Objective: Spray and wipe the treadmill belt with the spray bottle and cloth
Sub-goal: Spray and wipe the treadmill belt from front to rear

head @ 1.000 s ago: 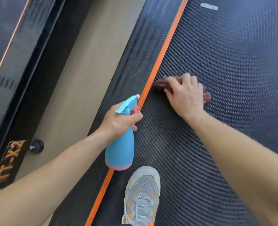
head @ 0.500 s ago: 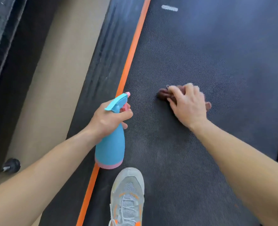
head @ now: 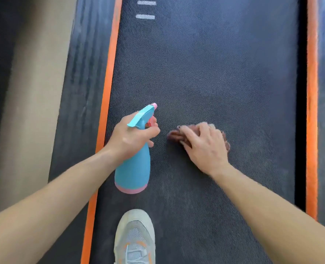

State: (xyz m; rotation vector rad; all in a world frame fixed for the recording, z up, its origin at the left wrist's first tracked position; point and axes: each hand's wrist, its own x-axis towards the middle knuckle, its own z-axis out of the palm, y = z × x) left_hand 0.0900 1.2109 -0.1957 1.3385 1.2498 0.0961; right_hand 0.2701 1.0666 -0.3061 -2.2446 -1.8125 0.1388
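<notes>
The dark textured treadmill belt [head: 215,73] fills the middle of the view. My left hand [head: 131,138] grips the neck of a blue spray bottle [head: 134,172] with a pink base and pink nozzle, held above the belt's left part, nozzle pointing forward. My right hand [head: 205,147] presses a bunched brownish-red cloth [head: 174,135] onto the belt just right of the bottle. Its fingers curl over the cloth, and most of the cloth is hidden under the hand.
Orange strips [head: 108,82] run along both sides of the belt, with dark side rails [head: 77,92] beyond. Beige floor [head: 30,111] lies to the left. A grey and orange shoe [head: 135,239] stands on the belt at the bottom. Two white marks [head: 145,16] lie far ahead.
The view has swung right, so the belt's right orange strip now shows. My right hand with the cloth has slid away from the left strip toward the belt's middle; the bottle now hangs over the belt.
</notes>
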